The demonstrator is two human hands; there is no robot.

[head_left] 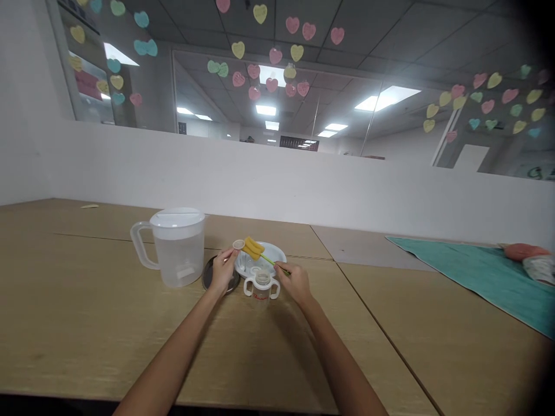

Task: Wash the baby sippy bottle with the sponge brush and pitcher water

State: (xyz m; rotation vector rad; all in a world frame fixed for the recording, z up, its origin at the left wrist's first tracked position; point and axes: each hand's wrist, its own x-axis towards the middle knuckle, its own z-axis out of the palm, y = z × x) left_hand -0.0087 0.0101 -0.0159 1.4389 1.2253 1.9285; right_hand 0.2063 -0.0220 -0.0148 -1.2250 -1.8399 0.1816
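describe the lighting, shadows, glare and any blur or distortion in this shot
Head view: ceiling panels glare white behind the glass; soft shadows fall on the light-brown wooden table below both forearms; the right and lower-right edges darken to black; wide-angle distortion bends the table edges; the red lettering on the clear two-handled bottle is too small or soft to read.

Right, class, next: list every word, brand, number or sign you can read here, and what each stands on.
No text can be read for certain.
Two-handled cup: red lettering, too small and blurred to read.
Heart-shaped notes on the glass: any writing is too small.
Green mark at far right: too blurred to make out.
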